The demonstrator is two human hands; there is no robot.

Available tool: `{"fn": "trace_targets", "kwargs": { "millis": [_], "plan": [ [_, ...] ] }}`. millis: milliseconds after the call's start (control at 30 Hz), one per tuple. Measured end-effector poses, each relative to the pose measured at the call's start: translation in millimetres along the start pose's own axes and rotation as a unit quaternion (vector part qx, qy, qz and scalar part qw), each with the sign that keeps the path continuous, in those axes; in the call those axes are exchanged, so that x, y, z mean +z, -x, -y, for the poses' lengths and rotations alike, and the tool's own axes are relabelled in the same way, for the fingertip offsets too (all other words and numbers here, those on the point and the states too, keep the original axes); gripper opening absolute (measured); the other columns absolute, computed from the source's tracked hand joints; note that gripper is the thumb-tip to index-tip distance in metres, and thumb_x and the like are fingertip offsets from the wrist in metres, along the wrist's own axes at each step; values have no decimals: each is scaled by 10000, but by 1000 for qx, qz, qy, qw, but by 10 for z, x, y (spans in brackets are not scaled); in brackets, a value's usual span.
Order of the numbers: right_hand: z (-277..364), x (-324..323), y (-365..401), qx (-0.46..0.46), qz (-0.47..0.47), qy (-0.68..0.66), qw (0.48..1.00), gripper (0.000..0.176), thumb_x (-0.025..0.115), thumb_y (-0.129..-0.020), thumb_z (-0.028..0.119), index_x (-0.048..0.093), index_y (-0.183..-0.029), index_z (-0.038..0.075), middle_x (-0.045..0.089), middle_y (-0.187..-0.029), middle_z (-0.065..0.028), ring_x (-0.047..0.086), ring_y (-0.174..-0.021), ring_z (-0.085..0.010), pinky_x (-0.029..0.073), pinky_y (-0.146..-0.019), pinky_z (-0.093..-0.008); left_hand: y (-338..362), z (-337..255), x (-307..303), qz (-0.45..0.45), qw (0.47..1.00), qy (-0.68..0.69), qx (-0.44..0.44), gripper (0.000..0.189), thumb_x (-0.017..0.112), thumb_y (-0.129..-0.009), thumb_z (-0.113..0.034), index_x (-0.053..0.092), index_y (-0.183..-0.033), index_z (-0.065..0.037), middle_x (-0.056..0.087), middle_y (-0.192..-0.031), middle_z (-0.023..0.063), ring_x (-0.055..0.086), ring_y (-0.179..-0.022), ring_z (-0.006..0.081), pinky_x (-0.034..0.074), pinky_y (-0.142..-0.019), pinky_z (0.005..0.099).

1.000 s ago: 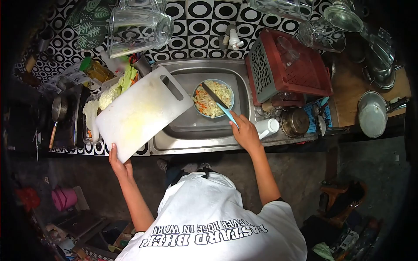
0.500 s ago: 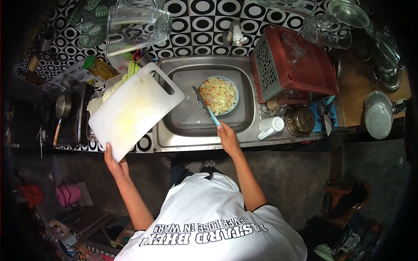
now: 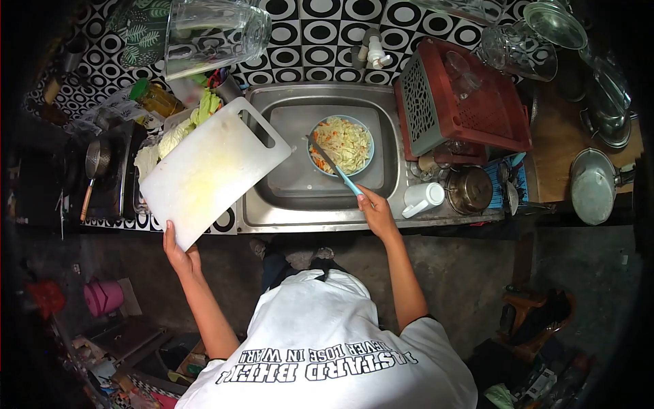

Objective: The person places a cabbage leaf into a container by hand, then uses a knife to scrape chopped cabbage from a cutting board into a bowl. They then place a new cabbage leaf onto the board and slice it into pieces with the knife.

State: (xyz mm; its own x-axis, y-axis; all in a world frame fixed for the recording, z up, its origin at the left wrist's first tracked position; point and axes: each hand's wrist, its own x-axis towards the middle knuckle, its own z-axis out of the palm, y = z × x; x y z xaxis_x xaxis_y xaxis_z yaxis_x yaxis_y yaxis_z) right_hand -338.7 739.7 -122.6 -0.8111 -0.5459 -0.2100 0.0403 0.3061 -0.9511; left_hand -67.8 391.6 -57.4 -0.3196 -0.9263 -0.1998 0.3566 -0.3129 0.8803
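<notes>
Head view showed the left grip [image 3: 182, 258] clasping the white cutting board [image 3: 204, 178] by its near corner, while the right grip [image 3: 378, 213] held a blue-handled knife [image 3: 349, 184] over the bowl [image 3: 372, 148] of shredded vegetables [image 3: 351, 141] in the sink [image 3: 300, 219].

The person wears a white, short-sleeved fabric T-shirt [image 3: 320, 320] with black-and-white block lettering [image 3: 317, 357] including "LOSE IN WAR!!", thin black sleeve edging [image 3: 430, 317], dark-blue trousers [image 3: 275, 271] and greyish shoes [image 3: 324, 253].

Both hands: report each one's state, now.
Left hand: closed, holding the white cutting board at one corner.
Right hand: closed, holding the knife by its handle.
</notes>
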Motion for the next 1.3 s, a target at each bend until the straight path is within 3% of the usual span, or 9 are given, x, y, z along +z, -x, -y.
{"fn": "trace_targets", "kwargs": {
  "millis": [200, 333, 400, 433, 567, 633, 967, 1300],
  "plan": [
    [-83, -270, -159, -7, -2, 37, 999, 402, 540, -982, 301, 582, -1278, 32, 556, -779, -14, 501, -722, -103, 453, -702, -264, 12, 52, 120, 10, 1000, 7, 1, 414, 592, -949, -229, 510, -1228, 67, 599, -1187, 158, 610, -1061, 241, 504, -905, 353],
    [-8, -380, -208, -17, -20, 39, 999, 372, 556, -967, 248, 590, -1272, 38, 663, -963, -98, 601, -884, -173, 468, -827, -294, 78, 28, 201, 12, 1000, 8, -5, 416, 602, -940, -223, 509, -1225, 66, 607, -1165, 155, 622, -1029, 232, 515, -870, 342],
    [109, -450, -178, -93, -17, 96, 991, 355, 569, -950, 197, 594, -1269, 43, 665, -1096, -157, 625, -994, -230, 461, -885, -307, 99, 4, 260, 6, 1000, 10, 0, 414, 613, -931, -217, 512, -1220, 62, 615, -1144, 148, 631, -999, 219, 524, -837, 328],
    [155, -441, -179, -164, -44, 114, 979, 370, 584, -925, 160, 587, -1279, 53, 653, -1005, -157, 640, -938, -258, 478, -837, -329, 110, -4, 265, 8, 1000, 10, 3, 412, 608, -933, -218, 511, -1220, 62, 616, -1142, 149, 632, -999, 219, 525, -836, 329],
    [295, -440, -199, -140, -74, 197, 968, 403, 602, -904, 135, 573, -1301, 75, 600, -904, -153, 631, -859, -285, 485, -773, -368, 90, 25, 208, 11, 1000, 13, -1, 416, 597, -939, -223, 508, -1227, 64, 617, -1145, 153, 632, -1008, 222, 528, -842, 332],
    [130, -361, -260, -182, -110, 235, 949, 443, 615, -884, 107, 558, -1323, 100, 527, -843, -156, 591, -788, -324, 475, -722, -403, 92, 33, 235, 8, 1000, 16, 0, 421, 597, -939, -223, 506, -1232, 65, 616, -1150, 154, 632, -1012, 223, 528, -846, 334],
    [-109, -255, -239, -131, -59, 308, 940, 479, 607, -898, 133, 515, -1368, 134, 538, -860, -152, 591, -812, -349, 479, -718, -429, 80, -6, 320, 21, 1000, 15, -4, 446, 590, -942, -220, 484, -1270, 64, 596, -1207, 152, 602, -1085, 232, 494, -929, 351],
    [117, -306, -207, -183, -107, 259, 942, 498, 622, -881, 89, 530, -1364, 167, 540, -858, -139, 585, -783, -334, 475, -707, -418, 31, 70, 183, 27, 999, 25, -24, 426, 596, -938, -218, 507, -1236, 74, 607, -1178, 151, 617, -1051, 231, 514, -877, 342]
  ]
}}
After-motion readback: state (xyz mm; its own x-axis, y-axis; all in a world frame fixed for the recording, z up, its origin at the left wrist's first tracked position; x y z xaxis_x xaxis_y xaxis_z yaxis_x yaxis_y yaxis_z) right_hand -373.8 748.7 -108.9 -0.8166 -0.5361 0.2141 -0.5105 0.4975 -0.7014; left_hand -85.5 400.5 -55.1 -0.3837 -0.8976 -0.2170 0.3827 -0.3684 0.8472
